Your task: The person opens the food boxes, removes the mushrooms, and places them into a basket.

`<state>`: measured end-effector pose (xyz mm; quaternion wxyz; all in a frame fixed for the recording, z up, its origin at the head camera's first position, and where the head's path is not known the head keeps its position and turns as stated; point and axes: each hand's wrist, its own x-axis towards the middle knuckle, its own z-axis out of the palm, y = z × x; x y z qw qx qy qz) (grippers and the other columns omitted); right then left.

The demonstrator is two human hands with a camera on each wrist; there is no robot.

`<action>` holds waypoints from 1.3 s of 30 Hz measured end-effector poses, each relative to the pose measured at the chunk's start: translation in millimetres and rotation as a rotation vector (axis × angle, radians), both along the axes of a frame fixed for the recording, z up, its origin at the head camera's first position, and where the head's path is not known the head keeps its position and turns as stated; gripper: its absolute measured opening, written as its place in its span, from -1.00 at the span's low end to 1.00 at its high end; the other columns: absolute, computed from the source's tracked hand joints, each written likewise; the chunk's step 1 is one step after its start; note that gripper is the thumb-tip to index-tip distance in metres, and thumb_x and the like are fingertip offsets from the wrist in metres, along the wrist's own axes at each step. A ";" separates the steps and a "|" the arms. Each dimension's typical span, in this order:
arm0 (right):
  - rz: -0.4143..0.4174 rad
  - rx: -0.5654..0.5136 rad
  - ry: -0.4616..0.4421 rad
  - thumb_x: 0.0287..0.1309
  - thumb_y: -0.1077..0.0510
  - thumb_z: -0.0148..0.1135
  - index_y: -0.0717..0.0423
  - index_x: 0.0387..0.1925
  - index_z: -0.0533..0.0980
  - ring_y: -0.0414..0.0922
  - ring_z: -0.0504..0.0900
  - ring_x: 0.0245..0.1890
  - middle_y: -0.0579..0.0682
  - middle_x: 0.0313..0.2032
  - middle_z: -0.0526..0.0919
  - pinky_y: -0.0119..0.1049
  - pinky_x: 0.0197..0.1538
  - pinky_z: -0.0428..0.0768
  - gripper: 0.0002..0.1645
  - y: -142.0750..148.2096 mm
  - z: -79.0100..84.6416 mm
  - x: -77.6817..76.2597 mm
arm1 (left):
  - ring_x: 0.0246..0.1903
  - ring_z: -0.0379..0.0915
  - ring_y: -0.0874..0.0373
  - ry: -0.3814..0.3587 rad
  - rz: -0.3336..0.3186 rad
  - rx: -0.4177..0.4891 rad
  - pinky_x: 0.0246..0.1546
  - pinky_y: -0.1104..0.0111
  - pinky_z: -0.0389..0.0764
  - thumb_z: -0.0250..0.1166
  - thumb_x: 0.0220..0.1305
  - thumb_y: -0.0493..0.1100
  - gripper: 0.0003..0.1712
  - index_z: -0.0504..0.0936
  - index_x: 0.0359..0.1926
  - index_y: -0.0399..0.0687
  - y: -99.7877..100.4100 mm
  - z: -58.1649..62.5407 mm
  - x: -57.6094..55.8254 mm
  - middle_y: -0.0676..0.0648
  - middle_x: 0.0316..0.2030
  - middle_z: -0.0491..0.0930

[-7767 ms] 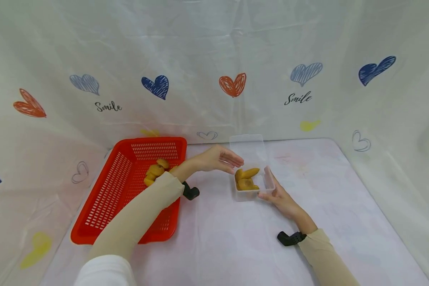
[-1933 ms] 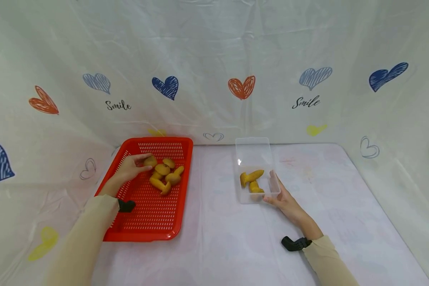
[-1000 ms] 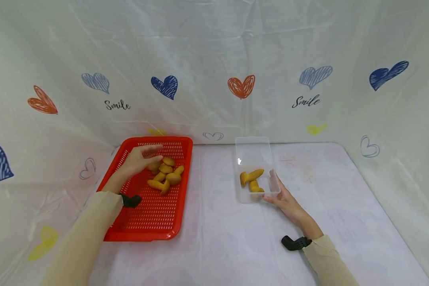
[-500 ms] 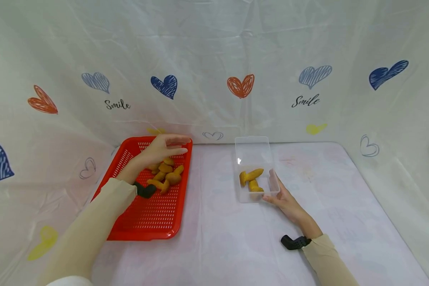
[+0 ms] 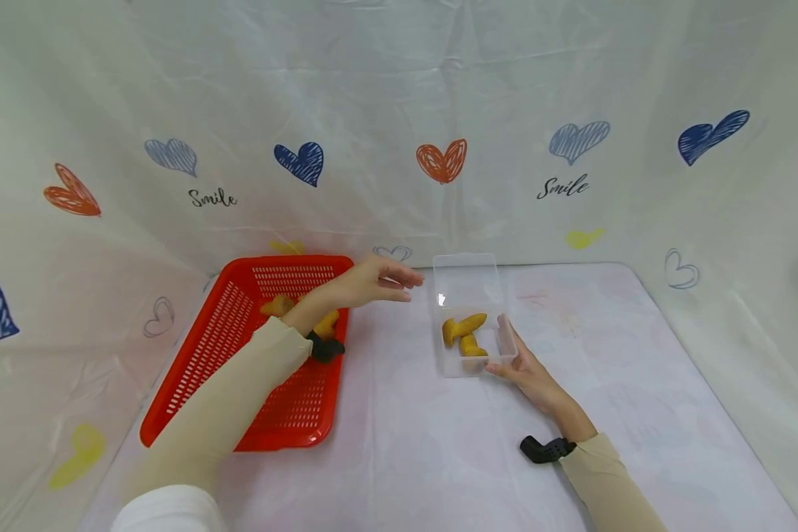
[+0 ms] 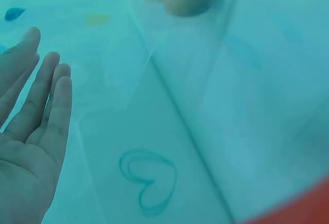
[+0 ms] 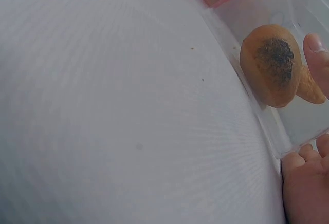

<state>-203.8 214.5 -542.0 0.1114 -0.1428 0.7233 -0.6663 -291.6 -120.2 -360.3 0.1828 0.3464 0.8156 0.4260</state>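
Note:
My left hand (image 5: 366, 282) hangs in the air between the red basket (image 5: 335, 414) and a clear plastic box (image 5: 448, 366), fingers toward the box. The left wrist view shows that hand (image 6: 33, 136) with fairly straight fingers and nothing in it. My right hand (image 5: 528, 373) grips the box's near right corner, thumb at the front and fingers along the right wall. Inside the box lie two yellow-brown mushrooms (image 5: 471, 325). A dark-patched cap (image 7: 272, 62) shows through the wall in the right wrist view. More mushrooms (image 5: 278, 304) lie in the basket, partly hidden by my left forearm.
The box's lid (image 5: 465, 277) stands raised behind it, close to the table's back edge. A white curtain (image 5: 386, 111) with printed hearts hangs behind and at both sides. Black wrist devices (image 5: 544, 449) are on both my wrists. Pale cloth (image 5: 412, 458) covers the table.
My left hand has left the mushrooms in the basket and moved right over its rim toward the box, carrying nothing visible. My right hand has stayed on the box.

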 end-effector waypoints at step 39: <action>0.002 -0.018 0.025 0.30 0.28 0.28 -0.29 0.59 -0.33 0.05 -0.45 0.52 -0.07 0.57 -0.44 0.23 0.45 -0.16 0.21 -0.9 -1.7 0.2 | -0.27 0.60 0.21 0.042 -0.299 -0.219 -0.19 0.55 0.61 0.49 0.07 -0.40 -0.57 0.66 0.00 -0.42 112.5 -77.0 4.2 -0.14 -0.19 0.70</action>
